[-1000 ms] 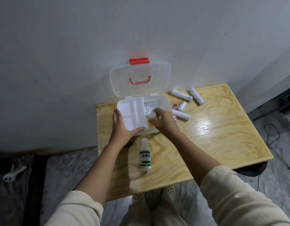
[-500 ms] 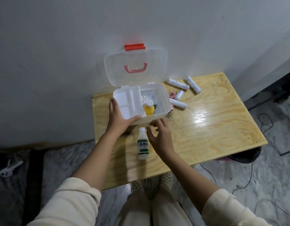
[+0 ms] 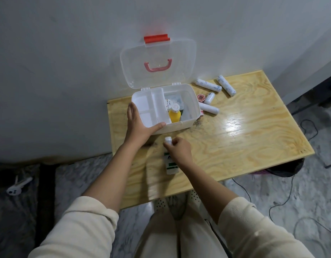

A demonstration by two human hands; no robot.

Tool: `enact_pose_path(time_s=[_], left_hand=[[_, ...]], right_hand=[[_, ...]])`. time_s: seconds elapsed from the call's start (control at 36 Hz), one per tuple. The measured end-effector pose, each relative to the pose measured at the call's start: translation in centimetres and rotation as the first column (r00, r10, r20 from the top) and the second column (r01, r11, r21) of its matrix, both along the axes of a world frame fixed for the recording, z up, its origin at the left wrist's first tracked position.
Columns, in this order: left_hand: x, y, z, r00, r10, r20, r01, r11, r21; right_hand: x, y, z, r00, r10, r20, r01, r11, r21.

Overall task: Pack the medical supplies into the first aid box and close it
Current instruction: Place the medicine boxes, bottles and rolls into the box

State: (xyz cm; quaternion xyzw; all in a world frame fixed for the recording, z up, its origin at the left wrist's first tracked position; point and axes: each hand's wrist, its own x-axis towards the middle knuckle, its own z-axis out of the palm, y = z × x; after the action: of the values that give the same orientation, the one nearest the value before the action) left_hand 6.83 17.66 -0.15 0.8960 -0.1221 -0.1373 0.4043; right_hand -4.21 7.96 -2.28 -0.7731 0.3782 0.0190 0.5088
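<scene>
White bottle [image 3: 171, 165] in right hand [image 3: 179, 149] (left hand [image 3: 140, 125] on first aid box [image 3: 179, 126])

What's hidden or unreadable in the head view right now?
Head view:
- Label of the white bottle: mostly covered by the right hand, rest blurred.
- Floor of the first aid box under the tray: hidden by the tray.
- A small item at the box's right corner: mostly behind its wall.
- Print on the bandage rolls: too small.
</scene>
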Motion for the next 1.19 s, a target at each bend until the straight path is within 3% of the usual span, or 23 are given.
enact_pose_path(time_s=[0.39, 0.53, 0.67, 0.83, 0.94, 1.19], left_hand=[[-0.1, 0.0, 0.3, 1.000, 0.006, -0.020, -0.006, 0.999, -0.033], [0.0, 0.0, 0.2, 1.000, 0.013, -0.026, -0.014, 0.999, -0.048], [0.1, 0.0, 0.2, 0.999, 0.021, -0.035, -0.023, 0.998, -0.062], [0.2, -0.3, 0.2, 0.998, 0.047, -0.032, -0.051, 0.991, -0.124], [0.1, -0.4, 0.5, 0.999, 0.052, 0.003, -0.051, 0.987, -0.149], [0.1, 0.1, 0.2, 1.000, 0.025, -0.005, -0.026, 0.993, -0.116]], right_hand=[[-3.9, -4.7, 3.1, 0.918, -0.156, 0.364, 0.244, 0.947, -0.209], [-3.0, -6.3, 6.1, 0.782, -0.206, 0.588, 0.429, 0.863, -0.268], [-0.3, -7.3, 9.3, 0.674, -0.214, 0.707, 0.424, 0.895, -0.134], [2.2, -7.7, 9.8, 0.799, 0.045, 0.599, 0.114, 0.968, -0.224], [2.8, -7.9, 8.2, 0.870, 0.246, 0.427, -0.086, 0.930, -0.358], [2.7, -8.2, 6.0, 0.922, 0.304, 0.238, -0.188, 0.892, -0.411]])
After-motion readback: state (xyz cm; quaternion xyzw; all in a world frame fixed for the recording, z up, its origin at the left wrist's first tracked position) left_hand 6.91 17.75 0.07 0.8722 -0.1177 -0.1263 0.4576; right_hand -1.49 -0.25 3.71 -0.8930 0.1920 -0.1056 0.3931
